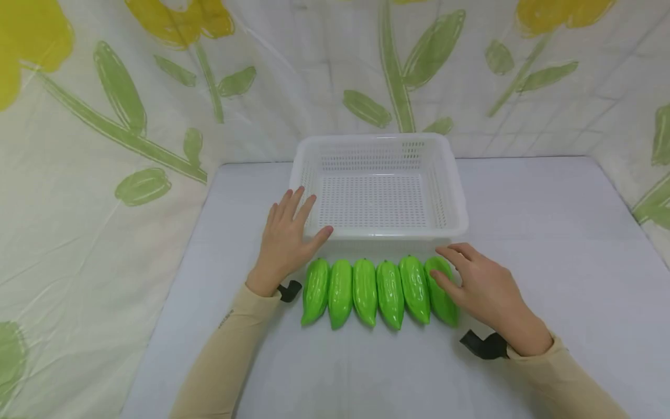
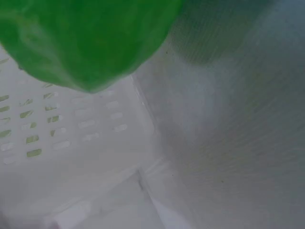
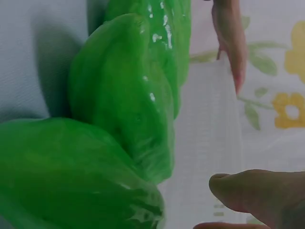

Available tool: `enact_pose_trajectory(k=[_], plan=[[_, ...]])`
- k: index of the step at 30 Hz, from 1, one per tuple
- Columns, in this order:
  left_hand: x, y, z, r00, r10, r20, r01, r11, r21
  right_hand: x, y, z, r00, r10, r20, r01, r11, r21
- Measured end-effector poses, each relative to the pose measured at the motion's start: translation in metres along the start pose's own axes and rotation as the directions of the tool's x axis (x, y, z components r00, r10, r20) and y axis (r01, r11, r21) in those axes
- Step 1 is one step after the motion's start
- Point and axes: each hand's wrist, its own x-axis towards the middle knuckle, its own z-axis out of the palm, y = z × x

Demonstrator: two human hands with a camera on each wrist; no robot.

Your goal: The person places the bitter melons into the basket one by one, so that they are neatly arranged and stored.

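Note:
Several glossy green, pepper-shaped vegetables (image 1: 364, 291) lie side by side in a row, their tapered ends pointing toward me. Behind them stands a white perforated plastic basket (image 1: 387, 234) with nothing in it. My left hand (image 1: 282, 241) is spread at the basket's front left corner, overlapping the rim in the head view. At the other end of the row, my right hand (image 1: 484, 285) hovers by the rightmost green vegetable (image 1: 444, 302), its fingers loosely bent and its thumb overlapping that piece. In the right wrist view a digit (image 3: 252, 191) shows apart from the green vegetables (image 3: 124, 95).
A pale cloth covers the table (image 1: 335, 372). Behind and to the sides hangs a white curtain (image 1: 293, 87) with yellow flowers and green leaves. Each wrist carries a black mount, such as the right one (image 1: 484, 344).

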Motion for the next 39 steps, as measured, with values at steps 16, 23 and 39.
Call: enact_pose_trajectory(k=[16,23,39], plan=[[-0.002,-0.002,0.009,0.997,0.045,-0.059,-0.043,0.998,0.035,0.005,0.010,0.026,0.994,0.026,0.102,-0.032,0.998,0.057],[-0.001,-0.005,0.015,0.988,0.085,-0.127,-0.080,0.996,0.039,0.006,0.015,0.030,0.992,0.032,0.123,-0.044,0.994,0.096],[-0.001,-0.007,0.017,0.987,0.089,-0.136,-0.087,0.996,0.024,0.016,-0.003,-0.006,0.998,-0.056,-0.007,0.056,0.987,0.150]])
